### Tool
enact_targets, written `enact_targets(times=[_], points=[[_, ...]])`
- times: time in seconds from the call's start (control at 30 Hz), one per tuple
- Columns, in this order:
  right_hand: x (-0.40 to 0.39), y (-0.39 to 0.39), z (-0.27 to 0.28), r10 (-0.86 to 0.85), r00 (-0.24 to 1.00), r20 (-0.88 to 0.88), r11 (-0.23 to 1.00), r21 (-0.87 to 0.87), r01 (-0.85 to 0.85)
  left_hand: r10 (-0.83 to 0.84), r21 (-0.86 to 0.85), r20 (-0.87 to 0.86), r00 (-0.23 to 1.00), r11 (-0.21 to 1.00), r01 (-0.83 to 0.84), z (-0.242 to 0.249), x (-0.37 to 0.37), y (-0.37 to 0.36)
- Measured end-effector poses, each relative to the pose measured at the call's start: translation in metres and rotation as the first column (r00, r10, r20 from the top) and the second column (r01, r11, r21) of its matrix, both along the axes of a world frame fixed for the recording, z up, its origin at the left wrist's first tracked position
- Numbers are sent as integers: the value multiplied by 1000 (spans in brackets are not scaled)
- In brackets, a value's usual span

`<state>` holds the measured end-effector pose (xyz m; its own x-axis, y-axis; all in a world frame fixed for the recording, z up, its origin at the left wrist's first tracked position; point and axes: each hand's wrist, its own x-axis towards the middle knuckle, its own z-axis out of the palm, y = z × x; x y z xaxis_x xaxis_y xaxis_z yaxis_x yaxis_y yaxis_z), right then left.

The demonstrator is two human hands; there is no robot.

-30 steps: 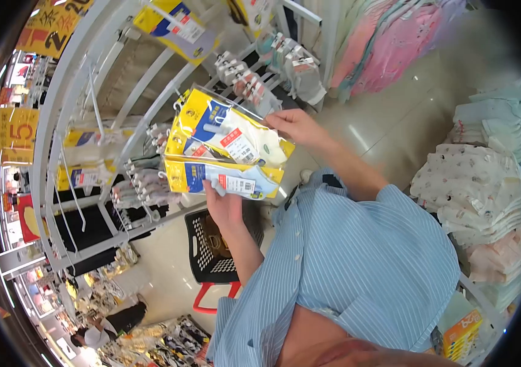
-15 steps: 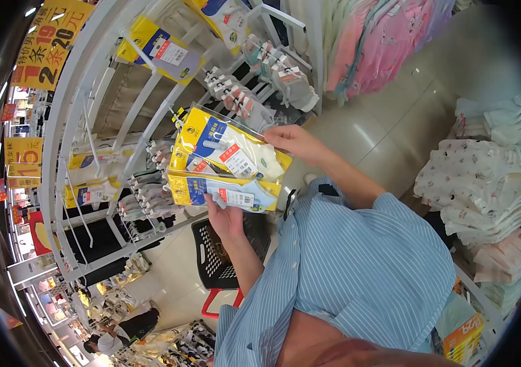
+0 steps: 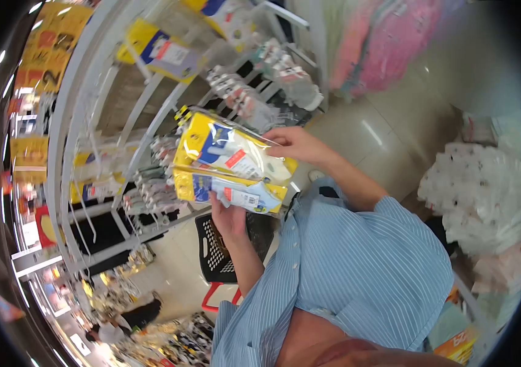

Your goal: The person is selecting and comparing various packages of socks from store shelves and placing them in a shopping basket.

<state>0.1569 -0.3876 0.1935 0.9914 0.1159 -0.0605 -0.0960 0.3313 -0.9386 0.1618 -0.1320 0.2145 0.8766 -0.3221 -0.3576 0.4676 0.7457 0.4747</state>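
Two flat plastic packs of socks are in front of my chest, one overlapping the other. The upper sock pack point(image 3: 214, 144) has a yellow and blue card, pale socks and a red and white price label. Below it, the lower sock pack point(image 3: 248, 197) shows light blue socks and a similar label. My left hand point(image 3: 230, 221) grips the lower pack's bottom edge, its fingers partly hidden behind it. At the upper pack's right edge, my right hand point(image 3: 297, 145) pinches the clear wrapping. Both packs are close to a display rack.
More sock packs point(image 3: 166, 52) hang on the white metal rack point(image 3: 68, 122). A black shopping basket point(image 3: 214, 254) with a red handle stands below my left arm. White garments point(image 3: 477, 189) hang at right, pink clothing point(image 3: 395, 49) at top. Another person point(image 3: 141, 312) is at lower left.
The view has shifted slightly and become blurrier. Both packs sit a little lower and further right in view, with my hands keeping nearly the same hold.
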Motion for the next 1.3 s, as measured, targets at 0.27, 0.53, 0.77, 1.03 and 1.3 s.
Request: enact_targets(times=[0.27,0.53,0.77,1.03,1.3], points=[[18,13,-11,128,991,43,991,-56,-126,114,124,80,990,985,-123,-14,-13,20],[38,22,-8,-23,997,74,998,59,19,236,102,89,968,964,-245,-12,-24,40],[101,46,29,-137,965,224,990,42,131,401,99,6,916,911,-400,-21,-46,61],[225,101,73,-175,842,511,957,-112,267,490,21,25,871,871,-490,-23,-73,80],[276,106,53,-110,853,510,944,-215,250,506,52,55,861,859,-509,-33,-81,96]])
